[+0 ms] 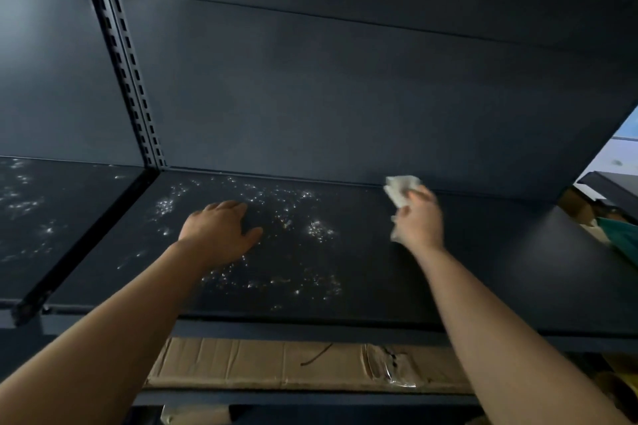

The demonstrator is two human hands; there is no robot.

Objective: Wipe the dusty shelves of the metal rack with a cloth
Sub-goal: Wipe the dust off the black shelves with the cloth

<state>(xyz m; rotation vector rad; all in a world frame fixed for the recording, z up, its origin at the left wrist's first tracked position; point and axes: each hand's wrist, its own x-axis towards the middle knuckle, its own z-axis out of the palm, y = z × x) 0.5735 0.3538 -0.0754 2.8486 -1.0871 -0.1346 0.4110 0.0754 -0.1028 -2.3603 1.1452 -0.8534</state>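
Note:
A dark metal shelf point(483, 269) of the rack fills the middle of the head view. White dust specks point(293, 217) are scattered over its left and centre; its right part looks plain dark. My right hand point(419, 221) is shut on a crumpled white cloth point(400, 188), which sits near the back edge of the shelf by the rear panel. My left hand point(221, 229) rests flat on the shelf with fingers spread, among the specks, and holds nothing.
A slotted upright post point(131, 79) divides this bay from a neighbouring dusty shelf point(51, 217) at left. A flattened cardboard box point(276, 362) lies on the lower shelf. Boxes and a green item point(618, 235) sit beyond the right end.

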